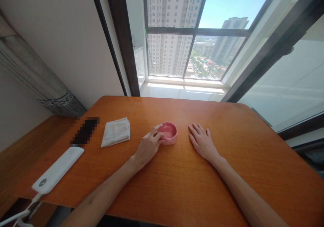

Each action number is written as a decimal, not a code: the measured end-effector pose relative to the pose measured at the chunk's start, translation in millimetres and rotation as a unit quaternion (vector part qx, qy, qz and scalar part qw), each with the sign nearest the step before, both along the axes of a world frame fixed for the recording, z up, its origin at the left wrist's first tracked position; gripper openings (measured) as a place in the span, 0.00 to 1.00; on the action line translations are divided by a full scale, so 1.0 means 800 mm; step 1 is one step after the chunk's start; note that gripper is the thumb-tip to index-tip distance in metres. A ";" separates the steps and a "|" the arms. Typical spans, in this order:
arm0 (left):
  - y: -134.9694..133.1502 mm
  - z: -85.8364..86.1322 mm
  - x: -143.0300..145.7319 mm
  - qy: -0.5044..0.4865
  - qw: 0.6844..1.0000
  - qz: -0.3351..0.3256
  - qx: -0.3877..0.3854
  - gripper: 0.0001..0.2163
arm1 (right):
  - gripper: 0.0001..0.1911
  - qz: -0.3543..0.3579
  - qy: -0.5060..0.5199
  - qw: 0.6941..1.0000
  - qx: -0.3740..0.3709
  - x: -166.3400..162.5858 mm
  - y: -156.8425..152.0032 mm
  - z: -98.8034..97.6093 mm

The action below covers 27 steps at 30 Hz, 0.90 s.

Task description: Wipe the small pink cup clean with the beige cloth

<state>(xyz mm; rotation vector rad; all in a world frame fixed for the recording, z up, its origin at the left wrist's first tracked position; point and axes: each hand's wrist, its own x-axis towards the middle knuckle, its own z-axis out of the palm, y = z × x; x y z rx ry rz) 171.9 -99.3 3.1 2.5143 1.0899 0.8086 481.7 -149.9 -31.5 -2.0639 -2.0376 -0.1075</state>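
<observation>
A small pink bowl [172, 140] with a thick, uneven rim sits upright on the wooden table [192, 200]. At its left side, my left hand [150, 144] pinches the wall between thumb and fingers. My right hand [201, 142] lies flat on the tabletop to the right of the bowl, apart from it, with fingers spread and nothing held. Left of my left hand lies a folded white cloth [115, 132].
A white power strip [59, 169] with a cable [19, 216] lies along the table's left edge, beside a blurred-out dark patch [85, 130]. A gathered curtain [50, 75] hangs at the left. Beyond the far edge stands a large window [197, 32].
</observation>
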 end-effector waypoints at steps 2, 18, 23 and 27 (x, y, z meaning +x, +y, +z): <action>0.001 0.005 -0.005 0.002 1.000 -0.010 -0.009 0.08 | 0.29 0.000 0.003 1.000 0.000 0.000 0.000 0.001; 0.092 0.023 -0.147 0.240 0.893 0.374 -0.066 0.13 | 0.29 0.004 0.020 1.000 0.008 0.000 0.000 -0.001; 0.090 0.034 -0.135 0.059 0.933 0.353 -0.046 0.11 | 0.27 0.010 0.076 0.996 0.034 0.002 0.001 0.000; 0.077 0.048 -0.105 -0.266 0.939 0.181 -0.123 0.11 | 0.24 0.051 0.221 0.964 0.139 -0.005 -0.004 0.024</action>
